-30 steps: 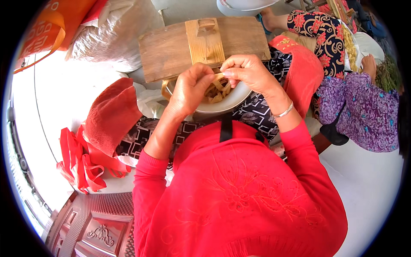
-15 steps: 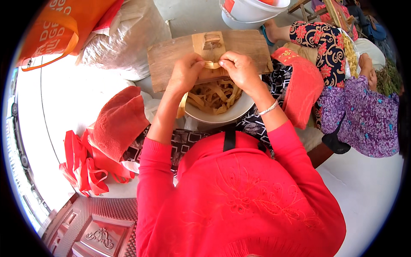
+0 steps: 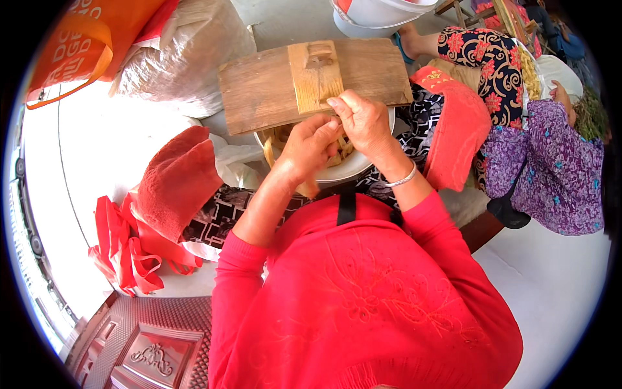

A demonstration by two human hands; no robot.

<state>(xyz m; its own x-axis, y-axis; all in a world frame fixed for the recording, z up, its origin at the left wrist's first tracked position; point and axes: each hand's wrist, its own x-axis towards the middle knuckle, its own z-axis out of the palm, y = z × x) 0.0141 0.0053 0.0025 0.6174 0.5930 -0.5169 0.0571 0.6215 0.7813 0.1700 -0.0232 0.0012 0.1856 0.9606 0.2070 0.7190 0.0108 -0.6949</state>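
My left hand (image 3: 313, 146) is closed in front of the wooden board, and a yellowish-brown flat strip (image 3: 308, 188) hangs blurred below it. My right hand (image 3: 366, 126) is closed right beside it, thumb against fingers; what lies in its pinch is hidden. Both hands are over a white basin (image 3: 352, 170) holding more strips like this one. Across the basin's far side lies a wide wooden board (image 3: 256, 91). A lighter wooden piece (image 3: 314, 84) with a small block on it is fixed at the board's middle.
Red cloths cover both my knees, one on the left (image 3: 178, 181) and one on the right (image 3: 453, 139). A pale sack (image 3: 188, 58) and an orange bag (image 3: 68, 48) stand far left. White buckets (image 3: 382, 16) are behind the board. At the right sits another person in purple (image 3: 551, 165).
Both hands have moved nearer to me and closer together, off the board's middle piece. The strip stretched between them before is no longer seen there; a strip now hangs below my left hand.
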